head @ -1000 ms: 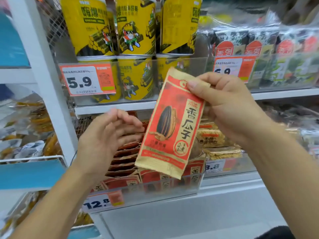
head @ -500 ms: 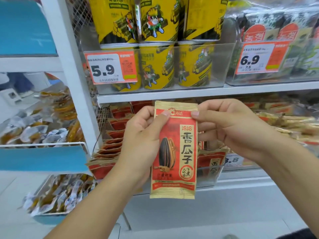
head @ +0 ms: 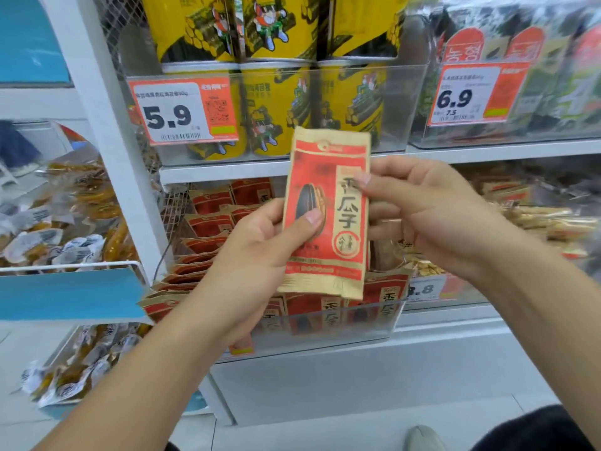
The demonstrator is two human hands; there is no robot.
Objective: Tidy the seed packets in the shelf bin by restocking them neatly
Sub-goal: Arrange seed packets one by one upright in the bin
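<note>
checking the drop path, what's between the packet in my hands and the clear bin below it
Nothing but air in the head view: the seed packet, held by the left hand and right hand, hangs above the packets standing in the clear bin.

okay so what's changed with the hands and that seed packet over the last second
The left hand, which was free and open beside the seed packet, has come over and now grips its left edge, thumb on the front. The packet, tilted before, now stands upright. The right hand still pinches its right edge, and the clear bin of packets is unchanged.
</note>
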